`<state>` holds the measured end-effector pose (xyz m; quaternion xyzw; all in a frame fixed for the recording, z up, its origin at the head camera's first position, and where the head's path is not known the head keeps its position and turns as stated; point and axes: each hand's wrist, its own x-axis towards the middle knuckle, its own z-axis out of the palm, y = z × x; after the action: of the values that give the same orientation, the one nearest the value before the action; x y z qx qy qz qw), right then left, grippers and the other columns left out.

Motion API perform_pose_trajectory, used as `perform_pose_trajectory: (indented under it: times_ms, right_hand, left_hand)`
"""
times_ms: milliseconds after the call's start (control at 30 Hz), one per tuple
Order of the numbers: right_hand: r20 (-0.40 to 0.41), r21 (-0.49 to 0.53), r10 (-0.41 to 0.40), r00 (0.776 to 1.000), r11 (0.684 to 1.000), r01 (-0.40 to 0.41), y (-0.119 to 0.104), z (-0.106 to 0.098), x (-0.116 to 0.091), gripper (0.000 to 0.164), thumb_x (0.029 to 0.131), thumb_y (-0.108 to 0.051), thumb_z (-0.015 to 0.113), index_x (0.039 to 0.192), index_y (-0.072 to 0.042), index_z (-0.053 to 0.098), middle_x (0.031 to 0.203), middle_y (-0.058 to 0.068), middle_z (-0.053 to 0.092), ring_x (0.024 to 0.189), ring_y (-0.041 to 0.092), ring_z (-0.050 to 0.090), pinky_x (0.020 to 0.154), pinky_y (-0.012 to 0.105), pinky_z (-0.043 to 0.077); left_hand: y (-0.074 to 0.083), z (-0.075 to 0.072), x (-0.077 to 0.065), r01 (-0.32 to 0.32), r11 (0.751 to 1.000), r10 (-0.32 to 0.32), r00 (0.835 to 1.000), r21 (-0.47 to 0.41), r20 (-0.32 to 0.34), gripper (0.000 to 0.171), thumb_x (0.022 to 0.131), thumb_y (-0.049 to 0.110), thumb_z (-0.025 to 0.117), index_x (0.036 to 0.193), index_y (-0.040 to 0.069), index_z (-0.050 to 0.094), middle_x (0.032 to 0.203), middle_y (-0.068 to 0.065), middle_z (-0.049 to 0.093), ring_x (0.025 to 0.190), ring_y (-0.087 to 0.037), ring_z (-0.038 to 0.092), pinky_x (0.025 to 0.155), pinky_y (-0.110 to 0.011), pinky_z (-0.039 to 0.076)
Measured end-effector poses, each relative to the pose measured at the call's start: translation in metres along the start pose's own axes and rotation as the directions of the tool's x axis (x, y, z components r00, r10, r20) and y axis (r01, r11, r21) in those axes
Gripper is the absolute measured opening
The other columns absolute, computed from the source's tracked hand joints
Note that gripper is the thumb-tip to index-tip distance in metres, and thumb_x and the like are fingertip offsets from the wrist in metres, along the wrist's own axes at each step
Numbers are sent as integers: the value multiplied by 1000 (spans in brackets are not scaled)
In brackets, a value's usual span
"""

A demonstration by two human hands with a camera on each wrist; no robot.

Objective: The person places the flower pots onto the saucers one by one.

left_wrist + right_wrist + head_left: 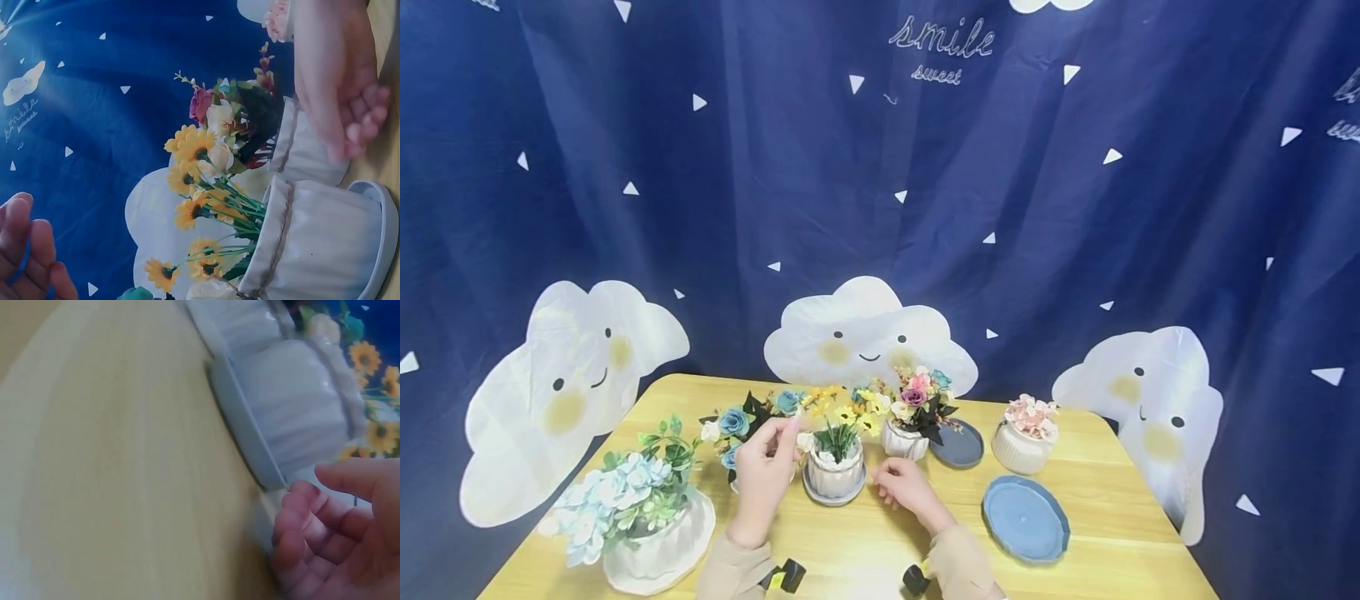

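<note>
- Behind the sunflower pot [838, 478], a navy curtain [820, 167] hangs, printed with white clouds.
- Beneath the sunflower pot lies the wooden table [1120, 542].
- Left of it, nearer the person, stands the hydrangea pot [651, 554].
- The sunflower pot itself is upright on its pale saucer [834, 502], between the two hands. It looks like glazed ceramic: probably stiff, fairly heavy for its size, a little slippery and easily chipped. The ribbed body below the twine [285, 234] seems the surest hold, with the saucer steadied; the sunflowers [187, 145] look light and bendy, poor for lifting.
- Behind and right of it is the bouquet pot [905, 440].
- Left of it, partly behind the left hand [763, 467], are blue roses [733, 422].
- To its right, nearer the person, lies the blue tray [1026, 518]; farther back, the pink pot [1025, 448].
- Just left of it, the left hand is raised, fingers loosely bent, with nothing visible in them; whether they touch petals, I cannot tell.
- Just right of it, the right hand is low, fingers softly curled, thumb apart, holding nothing.
- Beyond the bouquet pot's right side sits a dark saucer [961, 447].
</note>
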<state>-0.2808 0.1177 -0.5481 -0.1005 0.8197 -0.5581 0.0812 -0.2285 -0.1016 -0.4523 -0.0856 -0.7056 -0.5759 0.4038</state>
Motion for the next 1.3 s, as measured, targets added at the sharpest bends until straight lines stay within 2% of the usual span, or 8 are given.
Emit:
perform_pose_trajectory:
  times_ms: [167, 467, 567, 700, 833, 1000, 1200, 1300]
  right_hand:
    - [7, 27, -17, 1000, 999, 17, -1, -14, -10, 24, 93, -16, 61, 86, 7, 61, 63, -1, 56, 50, 7, 49, 44, 17, 42]
    - [-34, 49, 28, 999, 998, -26, -10, -51, -29, 25, 93, -16, 60, 92, 9, 59, 63, -1, 55, 52, 8, 50, 45, 18, 42]
    - [-86, 89, 56, 995, 995, -48, -13, -65, -34, 27, 94, -14, 60, 94, 13, 57, 63, 2, 57, 52, 10, 51, 45, 20, 42]
    - [-169, 147, 108, 980, 986, -84, -26, -81, -44, 21, 95, -11, 58, 89, 9, 58, 64, 5, 58, 52, 12, 51, 46, 21, 42]
    - [-247, 176, 162, 955, 977, -121, -21, -93, -46, 21, 96, -16, 59, 89, 4, 61, 63, 3, 56, 53, 12, 51, 46, 22, 41]
    - [-313, 218, 200, 929, 967, -134, -10, -107, -47, 27, 97, -20, 59, 92, 6, 61, 63, 0, 55, 53, 11, 52, 46, 22, 41]
    - [-348, 232, 211, 914, 963, -134, 0, -120, -51, 28, 98, -21, 57, 92, 6, 61, 64, -1, 55, 53, 9, 52, 48, 21, 43]
    - [-359, 245, 228, 905, 959, -144, 3, -124, -53, 27, 98, -20, 57, 92, 6, 61, 64, -1, 55, 52, 8, 52, 48, 21, 43]
  left_hand:
    - [0, -2, -1, -34, 999, 34, 999, 18, -14, 17, 88, -6, 62, 77, 4, 70, 49, -7, 56, 42, -4, 48, 35, -16, 36]
    - [5, 4, -7, -68, 997, 67, 997, 45, 25, 16, 86, -9, 62, 77, 2, 69, 49, -5, 55, 49, 6, 49, 40, -14, 39]
    - [19, 7, -8, -81, 996, 80, 996, 26, 46, 16, 86, -10, 61, 76, 0, 68, 50, -6, 55, 48, -3, 51, 43, -14, 41]
    - [27, 13, -11, -100, 995, 100, 993, 2, 63, 17, 85, -12, 61, 75, 1, 67, 50, -7, 55, 47, -9, 51, 45, -15, 41]
    - [8, 18, -15, -86, 996, 88, 991, -16, 104, 18, 88, -7, 62, 78, 7, 69, 52, -4, 56, 49, -6, 51, 44, -16, 39]
    - [6, 20, -17, -74, 997, 78, 984, -29, 160, 18, 90, -2, 62, 81, 11, 69, 54, 0, 58, 50, -4, 50, 45, -15, 40]
    - [15, 30, -20, -92, 995, 95, 979, -29, 178, 16, 86, -8, 62, 78, 4, 68, 54, -4, 57, 49, -7, 50, 47, -15, 40]
    - [19, 37, -23, -51, 998, 56, 978, -30, 203, 13, 86, -9, 62, 78, 1, 67, 54, -8, 59, 50, -9, 54, 49, -16, 44]
